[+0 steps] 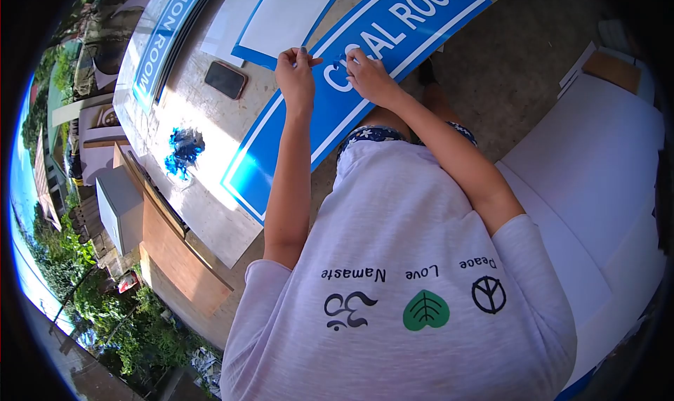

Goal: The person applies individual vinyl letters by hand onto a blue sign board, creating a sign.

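A long blue sign (281, 145) with a white border and white letters, ending in "CAL ROOM", lies slanted across the table and over my lap. Over its upper edge, my left hand (295, 78) is closed, thumb and fingers pinched together; what they hold, if anything, is too small to make out. My right hand (370, 76) is closed too, above the lettering, with a small dark-blue scrap of film (338, 62) at its fingertips. Part of the lettering is hidden behind this hand.
On the table (210, 222) lie a phone (226, 79), a crumpled heap of blue film scraps (184, 152), white sheets with blue edges (281, 15) and a stack of blue signs (165, 46). Large white boards (562, 162) lean at right. A wooden board (179, 250) is at left.
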Available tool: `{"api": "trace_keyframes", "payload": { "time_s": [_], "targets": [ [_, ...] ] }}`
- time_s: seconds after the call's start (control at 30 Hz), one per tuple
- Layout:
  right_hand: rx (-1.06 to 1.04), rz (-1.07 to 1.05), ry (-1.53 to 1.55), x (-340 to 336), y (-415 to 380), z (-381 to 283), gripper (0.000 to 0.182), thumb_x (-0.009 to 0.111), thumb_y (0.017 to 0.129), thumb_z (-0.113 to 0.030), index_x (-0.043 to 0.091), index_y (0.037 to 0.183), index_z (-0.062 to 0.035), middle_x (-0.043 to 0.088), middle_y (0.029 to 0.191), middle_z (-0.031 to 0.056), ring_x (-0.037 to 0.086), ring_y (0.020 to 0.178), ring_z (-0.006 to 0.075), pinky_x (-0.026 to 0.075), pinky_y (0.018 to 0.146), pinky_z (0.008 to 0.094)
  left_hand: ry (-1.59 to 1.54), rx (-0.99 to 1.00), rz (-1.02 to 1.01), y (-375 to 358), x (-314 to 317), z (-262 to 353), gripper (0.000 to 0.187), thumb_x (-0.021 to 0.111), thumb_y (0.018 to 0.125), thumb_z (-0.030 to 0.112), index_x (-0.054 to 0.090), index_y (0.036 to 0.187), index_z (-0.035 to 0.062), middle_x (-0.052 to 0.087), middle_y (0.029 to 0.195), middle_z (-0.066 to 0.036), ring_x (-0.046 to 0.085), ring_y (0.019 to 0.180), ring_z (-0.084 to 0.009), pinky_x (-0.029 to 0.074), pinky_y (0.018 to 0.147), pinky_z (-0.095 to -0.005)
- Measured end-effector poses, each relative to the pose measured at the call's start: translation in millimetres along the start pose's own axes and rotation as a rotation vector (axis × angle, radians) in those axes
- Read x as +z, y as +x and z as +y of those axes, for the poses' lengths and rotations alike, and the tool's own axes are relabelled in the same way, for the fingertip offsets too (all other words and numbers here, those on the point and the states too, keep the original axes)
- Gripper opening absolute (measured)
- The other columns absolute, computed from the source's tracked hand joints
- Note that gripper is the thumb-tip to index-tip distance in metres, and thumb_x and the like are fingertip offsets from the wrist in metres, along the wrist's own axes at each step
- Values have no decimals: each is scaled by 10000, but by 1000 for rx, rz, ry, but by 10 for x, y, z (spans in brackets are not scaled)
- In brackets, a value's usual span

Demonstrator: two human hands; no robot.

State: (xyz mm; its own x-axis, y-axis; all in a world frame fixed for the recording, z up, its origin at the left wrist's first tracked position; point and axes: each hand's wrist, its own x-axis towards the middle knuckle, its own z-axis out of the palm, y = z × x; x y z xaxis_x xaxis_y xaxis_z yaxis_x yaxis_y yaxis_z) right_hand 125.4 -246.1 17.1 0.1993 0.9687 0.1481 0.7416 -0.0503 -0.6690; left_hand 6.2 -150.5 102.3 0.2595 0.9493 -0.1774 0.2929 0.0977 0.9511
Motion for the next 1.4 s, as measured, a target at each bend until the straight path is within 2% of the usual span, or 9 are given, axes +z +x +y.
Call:
{"api": "trace_keyframes", "payload": {
  "time_s": [0.23, 0.3, 0.57, 0.8, 1.07, 1.17, 1.23, 1.37, 1.4],
  "targets": [
    [127, 138, 268, -63, 194, 263, 142, 654, 885, -134, 568, 947, -39, 443, 1176, 136, 590, 980, 308, 513, 818, 351, 282, 96, 52, -50, -85, -372, 187, 623, 906, 120, 539, 978, -30, 623, 929, -136, 649, 760, -205, 498, 676, -325],
    [181, -43, 349, -177, 168, 215, 265, 745, 822, -215, 576, 943, -51, 436, 1165, 134, 575, 987, 295, 506, 849, 374, 354, 86, 46, -134, -106, -522, 193, 643, 886, 112, 545, 972, -31, 627, 935, -146, 643, 748, -214, 502, 687, -334],
    [-7, -56, 52, -80, 68, 130, 215, 802, 672, -127, 625, 760, -45, 481, 1135, 94, 557, 1060, 276, 487, 873, 397, 338, 15, -49, -200, -188, -995, 258, 729, 798, 89, 561, 961, -18, 598, 924, -129, 625, 761, -215, 519, 726, -342],
    [127, -57, 55, 23, 179, 181, 116, 687, 814, -156, 649, 887, -74, 497, 1176, 62, 571, 1051, 247, 460, 890, 429, 570, 190, -195, -243, -261, -884, 471, 875, 628, 133, 577, 977, 26, 553, 934, -80, 569, 796, -181, 515, 758, -311],
    [305, -117, 153, 105, 252, 163, 144, 642, 887, -272, 676, 929, -139, 500, 1227, 27, 506, 1164, 199, 336, 965, 546, 550, 182, -175, -267, -240, -901, 479, 876, 614, 118, 579, 981, 33, 523, 944, -80, 560, 796, -196, 515, 773, -320],
    [390, -157, 180, 59, 288, 76, 152, 657, 876, -281, 701, 940, -151, 498, 1244, 29, 505, 1164, 201, 297, 999, 524, 553, 188, -171, -269, -243, -919, 480, 874, 616, 116, 578, 985, 33, 522, 949, -81, 561, 796, -198, 516, 773, -320],
    [427, -127, 201, 23, 292, 19, 157, 675, 871, -195, 706, 973, -80, 513, 1200, 55, 563, 1002, 196, 429, 924, 322, 553, 193, -169, -266, -238, -917, 480, 873, 617, 115, 578, 987, 33, 521, 950, -81, 562, 797, -198, 516, 772, -320],
    [458, -98, 311, 151, 309, 136, 168, 684, 865, -168, 706, 983, -52, 508, 1191, 68, 553, 984, 185, 441, 906, 296, 558, 193, -171, -265, -239, -927, 479, 872, 621, 119, 575, 987, 32, 517, 950, -81, 559, 797, -198, 516, 770, -320],
    [497, -99, 379, 202, 314, 189, 164, 683, 861, -218, 714, 963, -93, 504, 1238, 56, 526, 1085, 201, 346, 979, 375, 555, 197, -171, -264, -239, -923, 478, 872, 622, 121, 574, 986, 32, 516, 950, -81, 557, 796, -197, 515, 768, -319]
  ]
}}
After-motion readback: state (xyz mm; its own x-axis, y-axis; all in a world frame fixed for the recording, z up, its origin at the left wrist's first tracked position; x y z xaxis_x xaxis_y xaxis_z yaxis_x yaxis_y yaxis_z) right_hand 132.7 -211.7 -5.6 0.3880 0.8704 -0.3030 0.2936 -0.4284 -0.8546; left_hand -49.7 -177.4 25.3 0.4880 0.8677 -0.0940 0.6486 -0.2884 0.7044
